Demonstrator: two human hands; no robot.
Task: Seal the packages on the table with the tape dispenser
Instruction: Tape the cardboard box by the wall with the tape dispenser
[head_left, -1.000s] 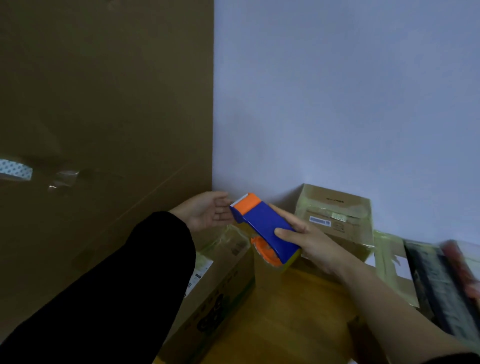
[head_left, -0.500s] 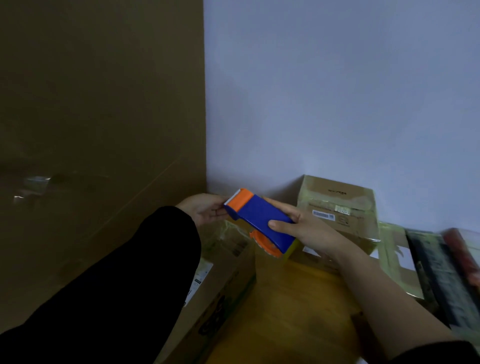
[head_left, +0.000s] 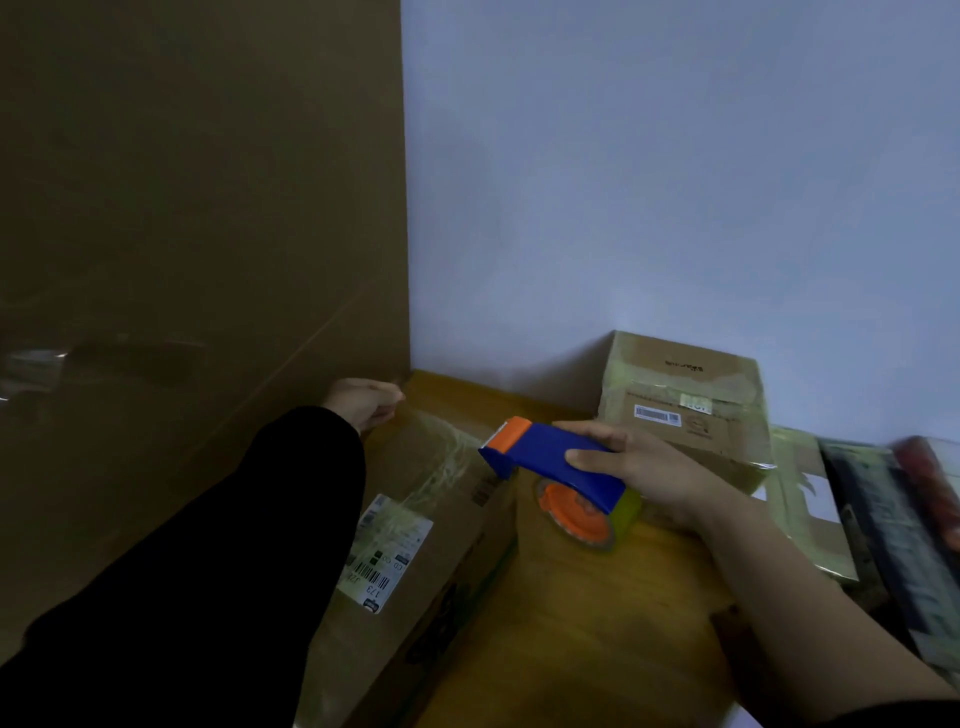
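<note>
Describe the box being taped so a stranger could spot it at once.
Find the tall cardboard sheet on the left; the box lies at its foot on the wooden table. Alone among its neighbours, it has clear tape stretched above it, from the left hand to the blue-and-orange dispenser in the right hand.

- Left hand (head_left: 363, 402) — arm in a long black sleeve (head_left: 234, 545), stretched forward — fingers curled, pinching the end of a clear tape strip (head_left: 447, 434).
- Right hand (head_left: 644, 467), forearm bare, grips a blue-and-orange plastic tape dispenser (head_left: 550, 457), thumb on its near side.
</note>
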